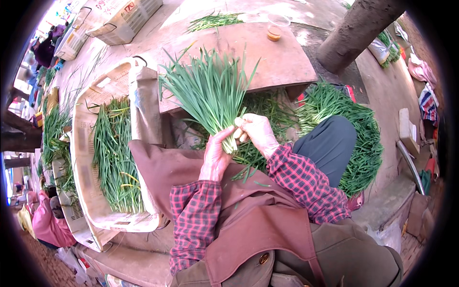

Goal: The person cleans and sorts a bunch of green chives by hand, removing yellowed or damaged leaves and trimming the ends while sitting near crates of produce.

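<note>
A fanned bunch of green Chinese chives [211,89] stands in my left hand [217,154], gripped near its pale stem ends. My right hand [256,131] is at the right side of those stems, thumb and fingers pinched together. Whether a stem is between these fingers I cannot tell. The leaf tips spread over the near edge of a low wooden board [258,61]. Loose leaves [276,107] lie below the hands, and a few scraps rest on my brown apron [193,161].
At left, a white plastic crate [82,143] holds chives [116,161]. A large heap of chives [358,143] lies beside my right knee. A plastic cup [274,32] with brown liquid stands on the board. A thick post [355,36] rises behind. People sit at far left.
</note>
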A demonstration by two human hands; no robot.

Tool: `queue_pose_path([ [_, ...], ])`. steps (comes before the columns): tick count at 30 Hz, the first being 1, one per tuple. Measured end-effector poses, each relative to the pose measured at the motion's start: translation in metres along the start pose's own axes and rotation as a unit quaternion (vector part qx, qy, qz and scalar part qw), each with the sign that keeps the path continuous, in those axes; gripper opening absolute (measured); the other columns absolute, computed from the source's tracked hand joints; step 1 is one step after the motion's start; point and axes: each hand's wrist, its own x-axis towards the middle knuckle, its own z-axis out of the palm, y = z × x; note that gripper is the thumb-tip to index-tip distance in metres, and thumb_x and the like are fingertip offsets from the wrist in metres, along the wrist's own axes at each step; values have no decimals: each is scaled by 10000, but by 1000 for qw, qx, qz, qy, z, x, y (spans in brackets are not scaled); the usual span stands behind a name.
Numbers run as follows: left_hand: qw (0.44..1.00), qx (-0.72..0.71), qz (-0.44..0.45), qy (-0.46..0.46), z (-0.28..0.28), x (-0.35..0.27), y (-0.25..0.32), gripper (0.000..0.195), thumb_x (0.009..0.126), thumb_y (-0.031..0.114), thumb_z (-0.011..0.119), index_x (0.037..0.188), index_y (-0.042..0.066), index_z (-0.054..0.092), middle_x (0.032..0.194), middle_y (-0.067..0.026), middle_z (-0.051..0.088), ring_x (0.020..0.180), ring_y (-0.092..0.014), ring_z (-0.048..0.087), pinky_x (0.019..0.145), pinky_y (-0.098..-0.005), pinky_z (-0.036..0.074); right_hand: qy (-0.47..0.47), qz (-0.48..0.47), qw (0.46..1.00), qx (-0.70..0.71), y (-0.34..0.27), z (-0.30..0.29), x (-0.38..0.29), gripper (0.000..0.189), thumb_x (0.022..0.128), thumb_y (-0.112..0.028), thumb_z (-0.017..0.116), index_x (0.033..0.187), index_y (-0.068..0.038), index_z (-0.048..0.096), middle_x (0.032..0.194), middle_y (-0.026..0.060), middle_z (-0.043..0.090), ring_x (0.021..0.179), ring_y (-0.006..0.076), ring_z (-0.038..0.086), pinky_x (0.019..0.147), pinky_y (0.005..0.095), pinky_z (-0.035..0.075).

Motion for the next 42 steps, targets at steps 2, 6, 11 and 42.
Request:
queue_pose_path([
  [2,1000,-15,2,20,-4,3,-2,223,907,21,669,1122,-31,647,1082,-128,699,922,-242,696,831,-390,589,24,-62,997,-47,8,2,2,224,984,-204,644,868,-14,666,696,37,683,554,80,608,515,232,484],
  [6,998,-45,-15,32,2,2,-1,224,911,24,664,1129,-21,647,1098,-126,699,956,-242,691,813,-386,588,105,-236,954,-154,4,17,-22,138,975,-120,636,930,-1,687,708,48,682,559,100,628,510,270,510],
  [11,998,-32,-9,52,-15,8,-2,220,892,25,683,1095,-26,615,951,-122,680,804,-209,672,666,-337,574,183,-358,891,-213,-38,4,-45,172,961,-43,647,1106,15,718,798,72,703,604,97,628,545,233,505],
  [42,887,436,136,64,18,2,-27,945,697,117,862,1435,6,283,1240,-143,581,1089,-231,609,938,-348,510,107,-35,986,-120,41,-11,20,275,919,-87,622,1170,21,655,990,149,731,902,228,695,836,354,533],
])
